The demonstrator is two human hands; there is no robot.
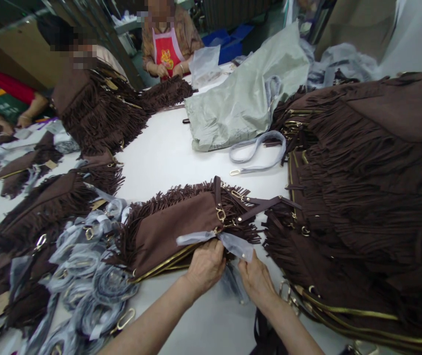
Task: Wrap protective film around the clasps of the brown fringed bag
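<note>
— From my screen, what couldn't you make out?

— My left hand (pixel 205 266) covered the lower edge of the fringed brown bag (pixel 174 227), and the fingertips of my right hand (pixel 257 281) were lost behind the clear plastic wrap (pixel 229 242).

— And at the edges?

— The big pile of fringed bags (pixel 373 197) ran off the right edge. The seated people's faces were blurred.

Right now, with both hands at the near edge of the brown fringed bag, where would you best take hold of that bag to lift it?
Probably by the strap base beside the gold ring on the fringed bag, coming from above. The bag lies flat on the white table, and its fringe is loose. The left hand and right hand pinch a clear plastic wrap at its near edge.
</note>
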